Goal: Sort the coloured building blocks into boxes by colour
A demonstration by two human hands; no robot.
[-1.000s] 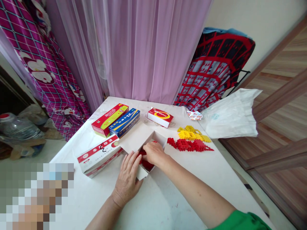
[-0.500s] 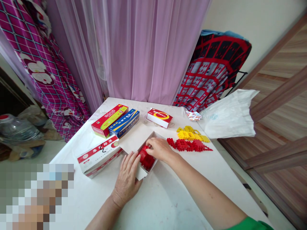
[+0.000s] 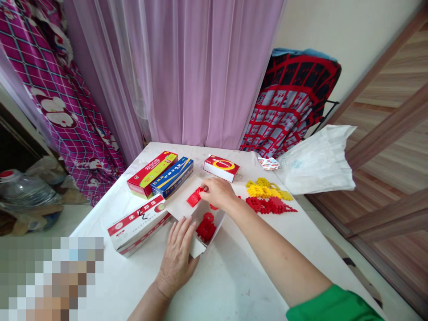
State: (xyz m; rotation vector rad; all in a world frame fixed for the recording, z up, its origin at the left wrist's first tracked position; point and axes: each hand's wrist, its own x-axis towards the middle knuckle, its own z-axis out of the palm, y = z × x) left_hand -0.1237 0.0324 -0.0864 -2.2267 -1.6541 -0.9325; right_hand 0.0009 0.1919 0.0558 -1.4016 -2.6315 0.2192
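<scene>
An open white box (image 3: 220, 221) stands near the middle of the table with red plastic pieces (image 3: 206, 227) inside. My left hand (image 3: 178, 254) lies against the near left side of this box, its fingers stretched out and holding nothing. Above the box's far end, my right hand (image 3: 217, 192) pinches a flat red piece (image 3: 194, 198) between thumb and fingers, in front of the raised white lid flap (image 3: 177, 203). Right of the box, red pieces (image 3: 267, 205) lie in a heap beside yellow pieces (image 3: 264, 187).
On the table (image 3: 234, 281), a white-and-red box (image 3: 138, 225), a red-and-green box (image 3: 152, 173) and a blue box (image 3: 173, 176) stand at the left. A small red-and-white box (image 3: 221, 167) sits behind. A white bag (image 3: 317, 160) hangs over the right edge.
My right hand has risen out of the box and moved toward its lid, bringing up a red piece. My left hand stays at the box's side. The view has shifted slightly.
</scene>
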